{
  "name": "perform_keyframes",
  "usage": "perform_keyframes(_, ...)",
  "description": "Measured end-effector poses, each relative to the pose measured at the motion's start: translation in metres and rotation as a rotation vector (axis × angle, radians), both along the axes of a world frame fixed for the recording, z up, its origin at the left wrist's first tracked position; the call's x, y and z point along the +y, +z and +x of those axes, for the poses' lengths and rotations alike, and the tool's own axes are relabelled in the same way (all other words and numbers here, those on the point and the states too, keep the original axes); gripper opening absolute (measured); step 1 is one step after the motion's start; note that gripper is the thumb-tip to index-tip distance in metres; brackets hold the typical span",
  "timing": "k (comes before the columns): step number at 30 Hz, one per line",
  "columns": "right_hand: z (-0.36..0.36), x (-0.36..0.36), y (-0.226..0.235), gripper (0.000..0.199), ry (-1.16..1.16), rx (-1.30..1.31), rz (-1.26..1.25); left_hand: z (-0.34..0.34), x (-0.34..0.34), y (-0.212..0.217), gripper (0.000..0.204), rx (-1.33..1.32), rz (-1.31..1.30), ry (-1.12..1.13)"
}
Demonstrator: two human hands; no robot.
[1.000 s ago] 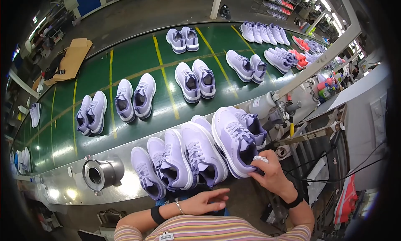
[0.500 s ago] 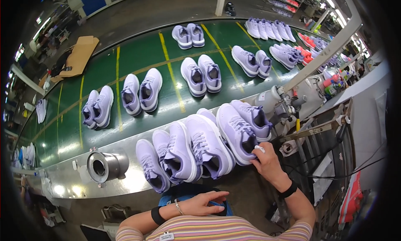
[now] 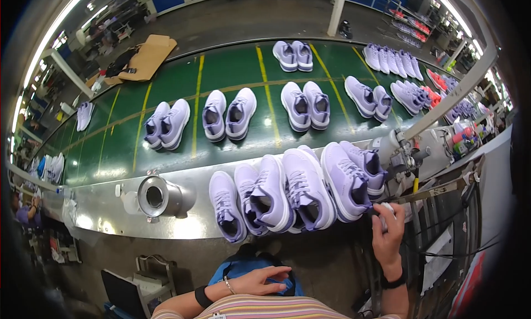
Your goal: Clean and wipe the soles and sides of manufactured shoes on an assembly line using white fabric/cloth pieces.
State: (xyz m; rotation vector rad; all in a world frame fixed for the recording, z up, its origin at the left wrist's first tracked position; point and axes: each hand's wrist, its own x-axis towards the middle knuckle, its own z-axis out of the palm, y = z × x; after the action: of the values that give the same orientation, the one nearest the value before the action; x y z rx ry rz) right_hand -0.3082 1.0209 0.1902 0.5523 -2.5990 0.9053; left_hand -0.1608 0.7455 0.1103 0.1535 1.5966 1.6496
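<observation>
Your right hand (image 3: pixel 389 241) has its grip curled around a small white thing (image 3: pixel 386 209), with the fingertips at the heel of a lilac shoe (image 3: pixel 344 178); whether they touch is unclear. That shoe sits at the edge of the metal bench (image 3: pixel 105 205). Your left hand's (image 3: pixel 259 281) grip is loosely spread beside a blue thing (image 3: pixel 238 268).

Gap between metal cylinder (image 3: pixel 167 198) and near shoes (image 3: pixel 302 172), pole (image 3: pixel 451 100) rightward

The right hand (image 3: pixel 389 231) partly hides a white thing (image 3: pixel 383 224). Near shoes (image 3: pixel 300 169) mostly cover one shoe (image 3: pixel 310 151) behind. Near right, a red thing (image 3: pixel 468 287) is cut off.
</observation>
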Motion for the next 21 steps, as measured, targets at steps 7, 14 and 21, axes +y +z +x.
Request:
perform_keyframes(7, 0.073, -0.089, 0.005, 0.027, 0.298, -0.397, -0.251, 0.043, -0.044, -0.005, 0.055, 0.013, 0.014, 0.063)
perform_keyframes(14, 0.169, -0.24, -0.05, 0.022, 0.405, -0.927, -0.431, 0.147, -0.168, -0.013, 0.054, 0.071, -0.071, 0.265)
perform_keyframes(21, 0.251, -0.419, -0.069, 0.021, 0.814, -1.021, -0.33, 0.292, -0.319, 0.031, 0.03, 0.161, -0.305, 1.077)
